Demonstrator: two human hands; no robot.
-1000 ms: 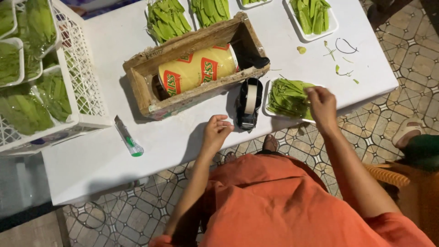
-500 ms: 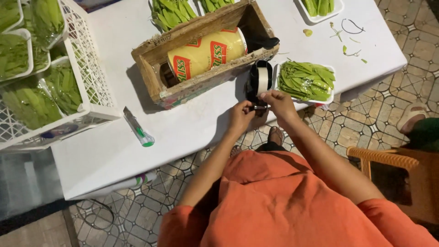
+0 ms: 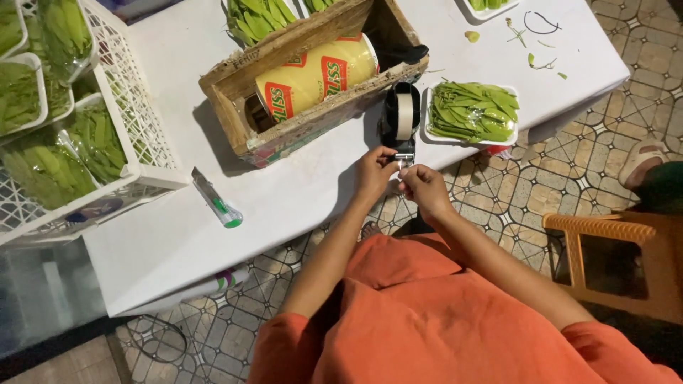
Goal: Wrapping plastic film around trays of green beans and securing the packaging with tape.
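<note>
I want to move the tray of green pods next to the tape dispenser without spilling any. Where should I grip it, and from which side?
Grip the white tray by its rim, at the two short ends, coming from above. The green pods are heaped loosely across it and the rim is shallow, so it should stay level. The tape dispenser crowds its near-left end, where both hands, left and right, are.
</note>
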